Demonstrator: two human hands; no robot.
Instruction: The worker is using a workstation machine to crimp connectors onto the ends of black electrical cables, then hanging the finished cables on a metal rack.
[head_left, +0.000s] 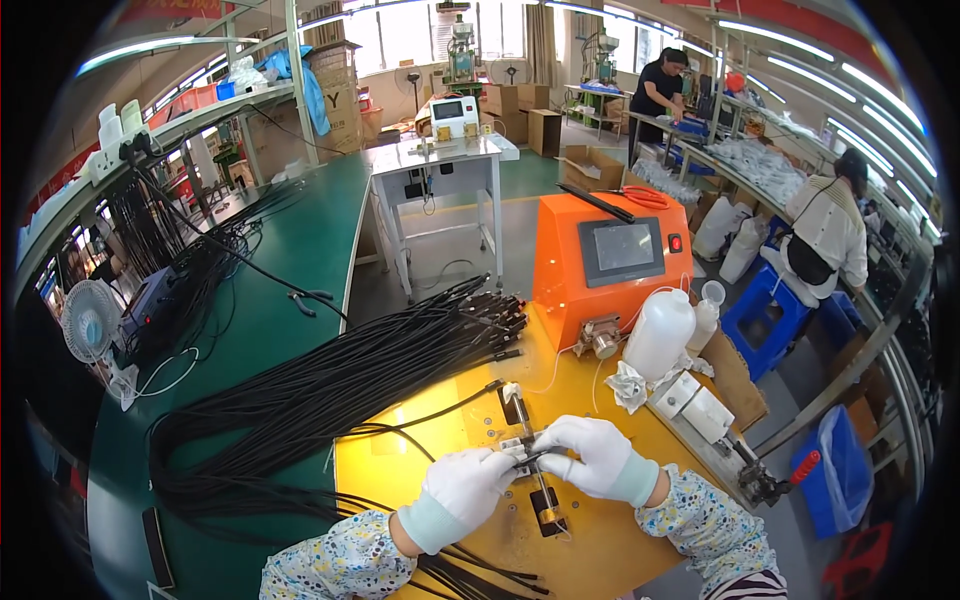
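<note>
My white-gloved left hand and right hand meet over a small metal fixture on the yellow work plate. Both have their fingers pinched on a short dark length that looks like the end of a black cable; the fingertips hide most of it. Black cylindrical parts of the fixture show in front of and behind my fingers. Another black cable runs across the plate to the fixture's far end. More black cables pass beneath my left forearm.
A large bundle of black cables lies left on the green table, with pliers behind. Beyond the plate stands an orange machine with a screen. White bottles and a red-handled clamp are at right. Two people work farther back.
</note>
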